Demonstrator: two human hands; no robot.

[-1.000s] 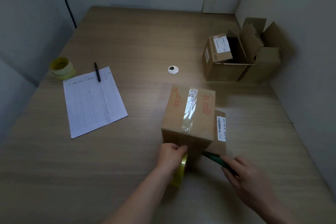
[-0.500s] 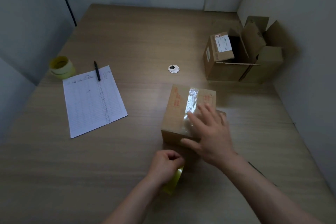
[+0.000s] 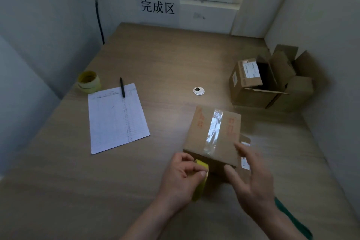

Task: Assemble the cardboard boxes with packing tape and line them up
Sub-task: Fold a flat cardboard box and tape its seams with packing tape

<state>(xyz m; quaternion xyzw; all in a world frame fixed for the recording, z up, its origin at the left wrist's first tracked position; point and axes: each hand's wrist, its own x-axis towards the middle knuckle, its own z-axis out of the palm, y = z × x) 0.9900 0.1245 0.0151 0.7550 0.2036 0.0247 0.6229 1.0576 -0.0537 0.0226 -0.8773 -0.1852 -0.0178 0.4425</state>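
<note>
A closed cardboard box (image 3: 202, 134) with red print and a strip of clear tape along its top seam stands on the wooden table (image 3: 155, 60), right of centre. My left hand (image 3: 181, 177) grips a yellowish tape roll (image 3: 201, 180) against the box's near face. My right hand (image 3: 251, 179) is at the box's near right corner with spread, straight fingers; whether it touches the box is blurred. A green-handled tool (image 3: 292, 218) lies on the table beside my right forearm.
Several open cardboard boxes (image 3: 272, 85) stand at the right wall. A printed sheet (image 3: 116, 117) with a black pen (image 3: 122, 87) lies at the left, a second tape roll (image 3: 88, 82) behind it. A small white disc (image 3: 198, 91) sits mid-table. A sign hangs on the back wall.
My right hand laid down the green tool, pressed on the box's taped top, then slid back to its near right corner. My left hand kept hold of the tape roll.
</note>
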